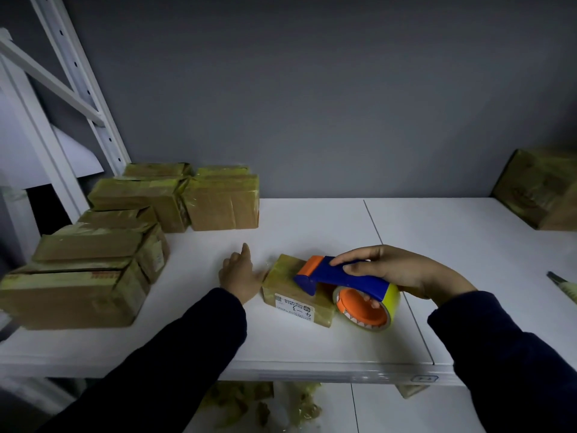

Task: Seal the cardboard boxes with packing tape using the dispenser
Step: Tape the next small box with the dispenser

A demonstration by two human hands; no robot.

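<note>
A small cardboard box [288,287] wrapped in yellowish tape, with a white label on its near side, lies on the white shelf [312,232]. My right hand [396,270] grips the blue and orange tape dispenser [343,278], whose front end rests on the box top. Its yellow tape roll [368,307] with an orange core hangs at the box's right side. My left hand [239,271] presses against the left side of the box, fingers relaxed and one finger pointing away from me.
Several taped cardboard boxes [78,285] are stacked at the left, with more boxes [223,198] behind them by the wall. Another box [543,189] leans at the far right. A white rack upright [84,85] rises at the left. Crumpled tape scraps [265,404] lie below the shelf.
</note>
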